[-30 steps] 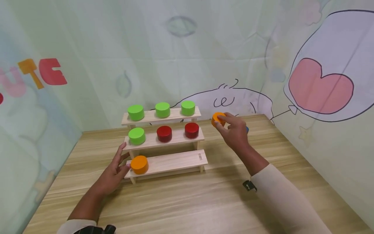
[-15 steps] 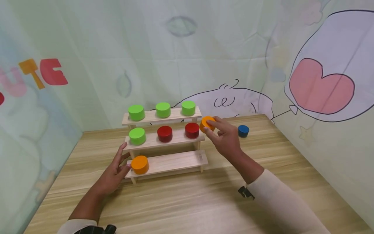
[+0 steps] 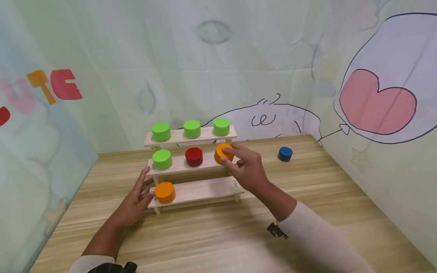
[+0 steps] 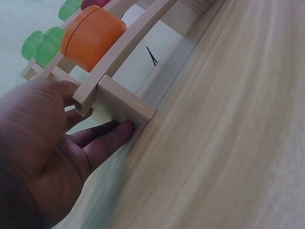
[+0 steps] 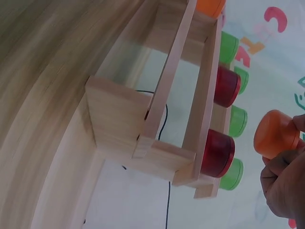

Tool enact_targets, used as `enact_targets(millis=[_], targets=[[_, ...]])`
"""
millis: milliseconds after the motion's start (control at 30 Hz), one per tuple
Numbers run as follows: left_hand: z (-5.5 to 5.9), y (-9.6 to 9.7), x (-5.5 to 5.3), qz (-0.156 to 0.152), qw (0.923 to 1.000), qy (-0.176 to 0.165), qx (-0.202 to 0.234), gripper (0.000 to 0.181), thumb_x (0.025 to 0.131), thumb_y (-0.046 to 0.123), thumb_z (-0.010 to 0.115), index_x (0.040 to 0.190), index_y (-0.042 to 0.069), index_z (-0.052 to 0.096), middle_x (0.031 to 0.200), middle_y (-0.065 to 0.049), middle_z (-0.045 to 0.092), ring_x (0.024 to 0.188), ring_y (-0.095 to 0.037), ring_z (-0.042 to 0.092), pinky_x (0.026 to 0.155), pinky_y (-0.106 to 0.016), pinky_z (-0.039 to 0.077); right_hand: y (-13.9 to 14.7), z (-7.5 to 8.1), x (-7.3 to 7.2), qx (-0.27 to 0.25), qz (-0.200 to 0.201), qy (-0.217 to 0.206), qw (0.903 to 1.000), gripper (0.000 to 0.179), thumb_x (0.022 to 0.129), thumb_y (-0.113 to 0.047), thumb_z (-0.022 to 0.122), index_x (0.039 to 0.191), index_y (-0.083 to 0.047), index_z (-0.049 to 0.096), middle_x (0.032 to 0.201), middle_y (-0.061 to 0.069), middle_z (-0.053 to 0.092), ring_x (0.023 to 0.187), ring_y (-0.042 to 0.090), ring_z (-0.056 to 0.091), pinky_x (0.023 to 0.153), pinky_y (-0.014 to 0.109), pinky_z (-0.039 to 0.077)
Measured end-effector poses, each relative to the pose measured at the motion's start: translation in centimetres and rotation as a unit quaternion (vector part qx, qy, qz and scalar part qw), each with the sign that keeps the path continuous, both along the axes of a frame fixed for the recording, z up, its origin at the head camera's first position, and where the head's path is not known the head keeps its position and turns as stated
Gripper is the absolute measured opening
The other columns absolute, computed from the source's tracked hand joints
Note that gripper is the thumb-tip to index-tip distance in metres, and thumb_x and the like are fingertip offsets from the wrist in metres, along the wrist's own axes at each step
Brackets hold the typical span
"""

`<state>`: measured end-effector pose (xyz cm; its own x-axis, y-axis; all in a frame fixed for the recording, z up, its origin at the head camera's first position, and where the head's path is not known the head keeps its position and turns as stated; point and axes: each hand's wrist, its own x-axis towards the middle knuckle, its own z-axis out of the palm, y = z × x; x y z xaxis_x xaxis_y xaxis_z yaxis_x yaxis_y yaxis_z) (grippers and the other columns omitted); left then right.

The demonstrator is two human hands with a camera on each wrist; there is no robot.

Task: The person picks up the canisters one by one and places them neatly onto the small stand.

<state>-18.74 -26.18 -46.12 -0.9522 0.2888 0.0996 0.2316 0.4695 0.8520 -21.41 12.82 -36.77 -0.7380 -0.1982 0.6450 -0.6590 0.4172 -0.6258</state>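
Note:
My right hand [image 3: 248, 167] pinches an orange round block [image 5: 271, 136] between thumb and fingers. In the head view it covers the red block [image 5: 218, 153] at the right end of the middle tier; the right wrist view shows the orange block clear of the tiers. My left hand [image 3: 132, 201] holds the left end of the three-tier wooden rack [image 3: 205, 189], thumb at the bottom tier. Its lower fingers [image 4: 109, 145] touch the rack's leg in the left wrist view. Beside that thumb, a second orange block [image 3: 165, 192] sits on the bottom tier.
Three green blocks [image 3: 192, 129] line the top tier. On the middle tier stand a green block [image 3: 162, 159] and another red block [image 3: 194, 157]. A small blue block [image 3: 285, 154] lies on the wooden table [image 3: 205, 242] to the right. Behind hangs a printed curtain [image 3: 170, 57].
My right hand has carried the orange block leftward, from right of the rack to over the middle tier's right end, uncovering the blue block. My left hand stays at the rack.

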Motion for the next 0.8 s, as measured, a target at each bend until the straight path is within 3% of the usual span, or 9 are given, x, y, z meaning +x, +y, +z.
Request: enact_targets(millis=[267, 500, 633, 800], targets=[[-0.1, -0.1, -0.1, 0.006, 0.9999, -0.004, -0.01, 0.086, 0.119, 0.022, 0.049, 0.173, 0.047, -0.012, 0.177, -0.036, 0.021, 0.15, -0.064, 0.045, 0.11, -0.064, 0.051, -2.1, 0.0, 1.0, 0.05, 0.033, -0.042, 0.9973, 0.033, 0.097, -0.015, 0.085, 0.129, -0.006, 0.081, 0.142, 0.016, 0.075, 0.132, 0.034, 0.073, 0.08, 0.031, 0.067], [-0.1, -0.2, -0.1, 0.011, 0.9997, -0.011, -0.016, 0.085, 0.119, 0.026, 0.049, 0.172, 0.051, -0.013, 0.177, -0.035, 0.021, 0.149, -0.063, 0.047, 0.112, -0.066, 0.049, -3.9, -0.4, 1.6, 0.096, 0.053, -0.094, 0.9895, 0.035, 0.095, -0.022, 0.088, 0.128, -0.01, 0.083, 0.134, 0.01, 0.08, 0.123, 0.026, 0.077, 0.079, 0.034, 0.066], [-0.1, -0.1, -0.1, 0.009, 0.9998, -0.01, -0.013, 0.085, 0.119, 0.026, 0.049, 0.172, 0.051, -0.013, 0.177, -0.035, 0.02, 0.149, -0.063, 0.048, 0.111, -0.066, 0.05, -4.7, -0.6, 1.8, 0.111, 0.062, -0.1, 0.9868, 0.034, 0.094, -0.022, 0.088, 0.126, -0.009, 0.083, 0.131, 0.009, 0.081, 0.114, 0.024, 0.077, 0.077, 0.032, 0.064], [0.0, -0.1, -0.1, 0.005, 0.9999, -0.01, -0.008, 0.085, 0.119, 0.024, 0.049, 0.172, 0.05, -0.012, 0.177, -0.035, 0.02, 0.149, -0.063, 0.047, 0.111, -0.065, 0.05, -5.3, -1.2, 1.7, 0.121, 0.058, -0.132, 0.9821, 0.033, 0.095, -0.022, 0.088, 0.125, -0.009, 0.083, 0.13, 0.007, 0.081, 0.116, 0.023, 0.077, 0.076, 0.021, 0.059]])
